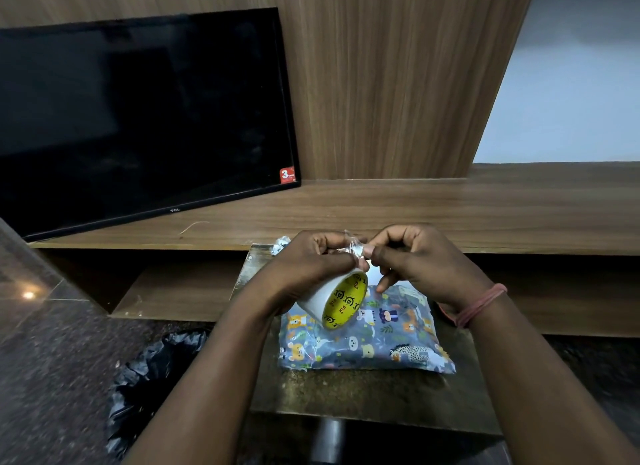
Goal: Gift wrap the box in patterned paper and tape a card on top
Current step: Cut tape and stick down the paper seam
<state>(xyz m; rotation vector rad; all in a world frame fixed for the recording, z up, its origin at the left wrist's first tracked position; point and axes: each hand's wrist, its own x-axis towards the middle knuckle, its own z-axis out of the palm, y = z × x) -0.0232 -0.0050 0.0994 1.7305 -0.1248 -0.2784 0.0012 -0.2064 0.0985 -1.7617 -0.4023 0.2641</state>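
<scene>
Both forearms are stretched over the bench [346, 392]; a tape roll [334, 300] is gripped by left hand [311, 263] fingers above the wrapped box [367, 336], its loose strip [353, 248] pinched by right hand [420, 260] fingers.

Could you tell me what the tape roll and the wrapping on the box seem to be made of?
Tape roll: apparently clear glossy plastic film wound on a core, probably cardboard, printed yellow inside; the pulled strip glints. Wrapping on the box: likely smooth printed paper with an animal pattern, creased at the folds.
</scene>
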